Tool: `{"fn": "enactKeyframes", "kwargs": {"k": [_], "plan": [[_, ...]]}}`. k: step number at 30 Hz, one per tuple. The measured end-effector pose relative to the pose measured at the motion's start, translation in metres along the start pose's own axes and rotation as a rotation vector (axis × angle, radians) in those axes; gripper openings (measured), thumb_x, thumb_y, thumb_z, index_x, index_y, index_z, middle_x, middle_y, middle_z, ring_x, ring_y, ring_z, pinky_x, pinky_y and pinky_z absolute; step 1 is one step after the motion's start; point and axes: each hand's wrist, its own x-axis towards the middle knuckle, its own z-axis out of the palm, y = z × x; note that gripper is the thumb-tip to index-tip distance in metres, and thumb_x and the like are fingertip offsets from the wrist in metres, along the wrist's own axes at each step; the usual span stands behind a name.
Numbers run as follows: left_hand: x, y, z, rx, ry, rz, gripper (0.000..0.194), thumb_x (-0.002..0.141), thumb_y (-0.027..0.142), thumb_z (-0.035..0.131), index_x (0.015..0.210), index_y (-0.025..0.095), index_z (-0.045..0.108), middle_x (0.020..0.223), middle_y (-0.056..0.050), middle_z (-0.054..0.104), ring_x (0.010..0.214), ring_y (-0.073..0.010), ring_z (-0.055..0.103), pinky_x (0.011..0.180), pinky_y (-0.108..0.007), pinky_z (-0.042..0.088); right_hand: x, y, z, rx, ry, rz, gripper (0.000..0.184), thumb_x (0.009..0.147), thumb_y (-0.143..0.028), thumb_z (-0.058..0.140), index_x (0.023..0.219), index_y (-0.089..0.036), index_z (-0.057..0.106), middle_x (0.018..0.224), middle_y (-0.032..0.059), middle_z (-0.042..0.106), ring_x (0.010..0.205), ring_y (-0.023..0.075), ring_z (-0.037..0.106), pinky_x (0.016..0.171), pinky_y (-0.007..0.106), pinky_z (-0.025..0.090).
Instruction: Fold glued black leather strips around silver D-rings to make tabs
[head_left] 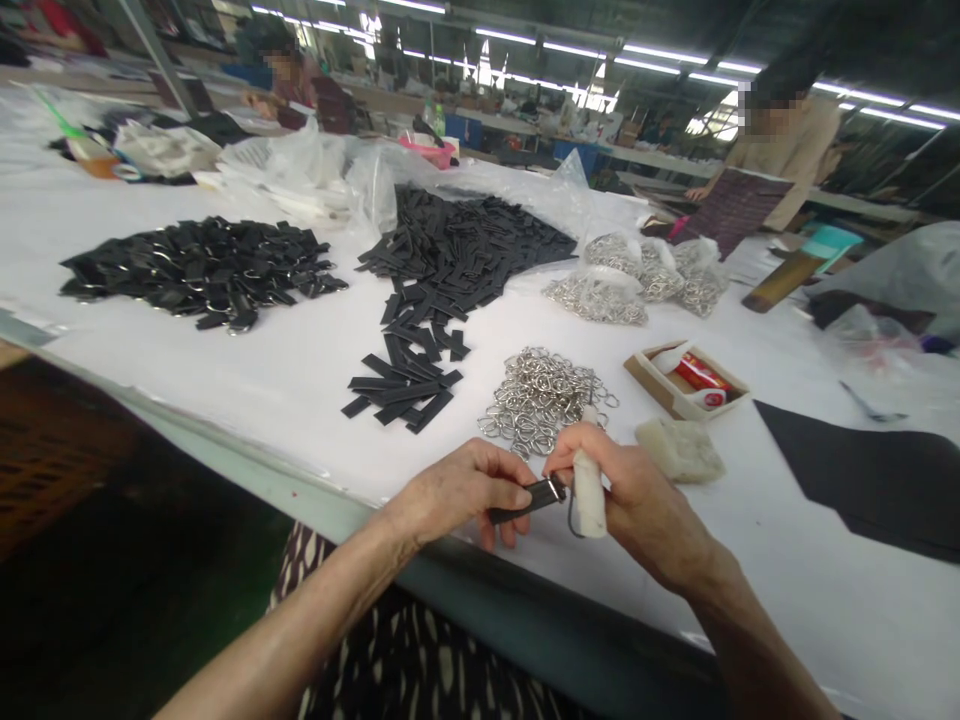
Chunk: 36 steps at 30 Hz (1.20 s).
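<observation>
My left hand (461,495) pinches a short black strap (521,500) with a metal ring at its right end, near the table's front edge. My right hand (637,500) is closed round a white stick-shaped tool (587,490) and also touches the ring end of the strap. Just beyond my hands lies a heap of loose metal D-rings (540,400). To its left is a small stack of black straps (401,390), with a much larger pile (465,245) behind it.
A heap of finished black loops with rings (199,270) lies far left. Bags of rings (637,280), a small cardboard box with a red tube (686,378), a pale sponge-like lump (681,448) and a black sheet (877,475) are on the right. Other people work at the back.
</observation>
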Motion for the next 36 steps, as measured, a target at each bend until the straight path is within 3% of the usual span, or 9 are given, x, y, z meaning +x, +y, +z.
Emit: {"fn": "enactKeyframes", "kwargs": {"k": [5,11,13,16,21,24,28,30,36], "plan": [[0.002,-0.005,0.000,-0.088,-0.011,0.016,0.006,0.070,0.019,0.062,0.075,0.016,0.063,0.060,-0.002,0.066,0.049,-0.0132,0.061,0.041,-0.019,0.045,0.004,0.000,-0.002,0.063,0.024,-0.029,0.013,0.081,-0.011,0.052,0.087,-0.022,0.056,0.072,-0.0036,0.063,0.064,0.0121,0.058,0.057,0.022,0.043],[0.002,-0.013,0.008,-0.445,0.148,0.038,0.037,0.069,0.015,0.067,0.104,0.016,0.054,0.068,-0.006,0.071,0.058,-0.0191,0.068,0.059,-0.031,0.055,-0.008,0.009,0.008,0.094,0.450,-0.044,0.008,0.084,-0.021,0.058,0.092,-0.022,0.058,0.089,0.0021,0.067,0.077,0.0156,0.062,0.066,0.026,0.049],[0.002,-0.014,0.011,-0.581,0.219,0.025,0.039,0.067,0.011,0.068,0.103,0.014,0.054,0.071,-0.008,0.072,0.060,-0.0193,0.068,0.065,-0.034,0.055,-0.016,0.010,0.020,0.087,0.495,-0.123,0.015,0.083,-0.016,0.058,0.095,-0.024,0.055,0.092,0.0015,0.067,0.080,0.0151,0.063,0.070,0.027,0.050],[0.003,-0.015,0.016,-0.705,0.296,0.068,0.030,0.065,0.007,0.070,0.092,0.012,0.060,0.072,-0.007,0.071,0.058,-0.0155,0.066,0.063,-0.027,0.053,-0.021,0.011,0.040,0.039,0.449,-0.341,0.021,0.081,-0.009,0.055,0.096,-0.024,0.052,0.098,0.0029,0.067,0.090,0.0173,0.062,0.076,0.031,0.051],[0.004,-0.018,0.027,-0.776,0.293,0.138,0.020,0.064,0.006,0.070,0.083,0.009,0.065,0.073,-0.006,0.070,0.060,-0.0120,0.063,0.063,-0.022,0.049,-0.010,0.011,0.055,-0.206,0.539,-0.521,0.016,0.082,-0.007,0.049,0.083,-0.021,0.055,0.095,0.0057,0.068,0.086,0.0189,0.062,0.073,0.035,0.051],[0.002,-0.019,0.030,-0.836,0.310,0.134,0.023,0.062,0.003,0.067,0.084,0.010,0.065,0.072,-0.006,0.070,0.063,-0.0138,0.063,0.067,-0.026,0.050,-0.009,0.012,0.053,-0.205,0.551,-0.475,0.014,0.083,-0.009,0.049,0.081,-0.022,0.056,0.090,0.0051,0.069,0.083,0.0187,0.062,0.070,0.033,0.052],[0.000,-0.017,0.029,-0.873,0.249,0.076,0.021,0.062,0.006,0.065,0.082,0.010,0.063,0.075,-0.008,0.072,0.066,-0.0168,0.067,0.073,-0.032,0.052,-0.017,0.015,0.052,-0.137,0.513,-0.355,0.018,0.084,-0.012,0.050,0.095,-0.023,0.059,0.091,0.0054,0.069,0.086,0.0200,0.063,0.071,0.033,0.052],[0.000,-0.017,0.028,-0.858,0.268,0.054,0.013,0.064,0.012,0.068,0.074,0.012,0.061,0.068,-0.007,0.071,0.061,-0.0175,0.067,0.068,-0.032,0.054,-0.020,0.016,0.054,-0.084,0.510,-0.337,0.019,0.084,-0.012,0.050,0.096,-0.024,0.058,0.090,0.0048,0.068,0.086,0.0198,0.063,0.071,0.032,0.052],[0.008,-0.020,0.033,-0.760,0.438,0.142,0.021,0.057,0.012,0.077,0.068,0.014,0.059,0.054,0.001,0.065,0.044,-0.0141,0.061,0.045,-0.027,0.054,-0.020,0.010,0.062,0.074,0.560,-0.315,0.020,0.083,-0.010,0.054,0.098,-0.025,0.054,0.091,0.0034,0.067,0.089,0.0186,0.060,0.072,0.030,0.052]]}}
